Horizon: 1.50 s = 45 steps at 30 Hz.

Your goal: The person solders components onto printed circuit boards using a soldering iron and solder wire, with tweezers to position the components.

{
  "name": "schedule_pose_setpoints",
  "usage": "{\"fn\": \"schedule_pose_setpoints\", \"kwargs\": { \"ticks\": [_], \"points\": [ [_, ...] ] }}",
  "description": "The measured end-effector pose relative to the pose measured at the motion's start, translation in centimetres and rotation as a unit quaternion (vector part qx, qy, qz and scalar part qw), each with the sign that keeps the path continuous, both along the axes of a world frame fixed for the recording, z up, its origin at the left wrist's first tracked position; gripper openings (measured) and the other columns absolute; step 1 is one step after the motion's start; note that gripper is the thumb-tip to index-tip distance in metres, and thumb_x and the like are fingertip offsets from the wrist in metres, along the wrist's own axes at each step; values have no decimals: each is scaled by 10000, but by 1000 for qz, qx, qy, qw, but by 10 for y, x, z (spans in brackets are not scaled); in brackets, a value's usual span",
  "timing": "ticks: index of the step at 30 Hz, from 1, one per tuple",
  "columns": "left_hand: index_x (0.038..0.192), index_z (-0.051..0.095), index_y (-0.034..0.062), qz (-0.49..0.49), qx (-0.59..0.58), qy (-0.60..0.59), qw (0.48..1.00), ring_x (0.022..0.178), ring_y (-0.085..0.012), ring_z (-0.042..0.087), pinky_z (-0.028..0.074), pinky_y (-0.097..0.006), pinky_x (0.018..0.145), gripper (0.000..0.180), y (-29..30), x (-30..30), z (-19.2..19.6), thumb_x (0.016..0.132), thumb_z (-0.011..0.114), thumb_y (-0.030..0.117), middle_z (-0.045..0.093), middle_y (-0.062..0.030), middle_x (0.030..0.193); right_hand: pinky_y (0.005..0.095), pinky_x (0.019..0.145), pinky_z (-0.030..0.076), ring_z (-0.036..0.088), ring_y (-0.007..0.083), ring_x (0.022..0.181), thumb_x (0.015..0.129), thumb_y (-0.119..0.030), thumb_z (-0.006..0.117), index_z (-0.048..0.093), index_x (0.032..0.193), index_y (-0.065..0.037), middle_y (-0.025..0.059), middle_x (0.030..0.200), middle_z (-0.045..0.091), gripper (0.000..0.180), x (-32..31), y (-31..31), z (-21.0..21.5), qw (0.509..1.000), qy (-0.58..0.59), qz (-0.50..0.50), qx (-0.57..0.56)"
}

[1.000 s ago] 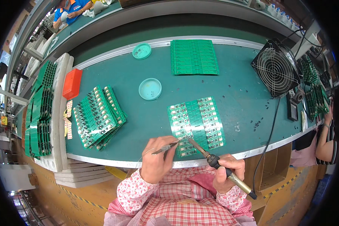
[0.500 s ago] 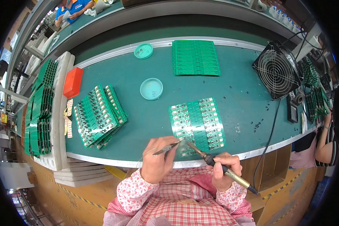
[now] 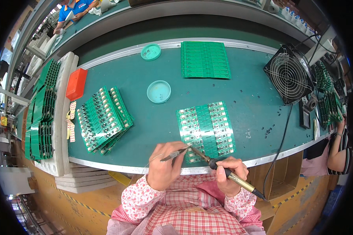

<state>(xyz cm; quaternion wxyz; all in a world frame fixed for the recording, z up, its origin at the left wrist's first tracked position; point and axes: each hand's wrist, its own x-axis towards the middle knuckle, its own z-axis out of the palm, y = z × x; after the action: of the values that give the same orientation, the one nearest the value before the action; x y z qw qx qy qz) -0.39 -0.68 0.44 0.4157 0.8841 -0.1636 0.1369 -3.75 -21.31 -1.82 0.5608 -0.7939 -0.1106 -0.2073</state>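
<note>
A green circuit board panel (image 3: 206, 125) with two columns of small mounted parts lies near the table's front edge. My left hand (image 3: 162, 167) is closed around tweezers (image 3: 171, 155), whose points reach the panel's lower left column. A thin wire loops from that hand. My right hand (image 3: 232, 175) grips a soldering iron (image 3: 242, 183) with a dark grip and gold-coloured handle. Its tip meets the same spot as the tweezers' points, low on the left column. Whether the tips touch a part is too small to tell.
Stacked populated boards (image 3: 102, 119) lie left, near a red bin (image 3: 76, 84). Two turquoise dishes (image 3: 159, 92) and bare boards (image 3: 206, 60) stand farther back. A black fan (image 3: 289, 74) stands right; the iron's cord (image 3: 277, 156) hangs over the front edge. Small black parts (image 3: 267, 130) lie scattered.
The soldering iron and my right hand have shifted slightly left and up. My left hand with the tweezers stays almost still. A co-worker's arm at the far left has moved.
</note>
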Motion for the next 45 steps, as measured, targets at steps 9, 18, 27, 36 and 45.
{"fn": "schedule_pose_setpoints", "kwargs": {
  "ticks": [9,18,27,36,45],
  "points": [
    [1026,654,32,-1,2,-2,1000,853,-309,667,520,-377,762,235,0,0,-2,818,715,-61,712,-117,998,323,547,529,658,205,585,785,-14,745,618,943,-42,86,747,708,204,4,-8,3,997,-36,71,-23],
    [1025,653,31,-7,2,-12,1000,866,-307,671,520,-380,769,236,1,0,-2,817,713,-62,709,-117,1003,319,559,537,663,201,590,796,-13,733,615,943,-33,85,747,710,189,3,-9,4,996,-61,65,-23],
    [1032,655,30,-2,6,-9,1000,865,-304,672,519,-376,770,237,1,-1,-2,822,713,-61,710,-119,1002,335,562,493,606,215,585,844,-28,696,660,1006,-49,88,705,650,168,-4,-11,5,999,-23,-36,-19],
    [1027,664,6,32,-24,27,999,883,-270,689,532,-343,797,186,6,-5,2,855,696,-57,713,-123,993,434,907,470,591,309,1012,719,-77,831,659,1277,-118,118,1062,577,584,15,9,12,955,-14,-85,-284],
    [1010,655,-9,164,-23,43,985,851,-288,689,533,-345,775,137,21,12,0,878,691,-16,693,-139,988,428,878,477,603,311,980,747,-73,813,661,1268,-97,125,1046,597,543,22,11,10,960,-29,-103,-258]
  ]
}}
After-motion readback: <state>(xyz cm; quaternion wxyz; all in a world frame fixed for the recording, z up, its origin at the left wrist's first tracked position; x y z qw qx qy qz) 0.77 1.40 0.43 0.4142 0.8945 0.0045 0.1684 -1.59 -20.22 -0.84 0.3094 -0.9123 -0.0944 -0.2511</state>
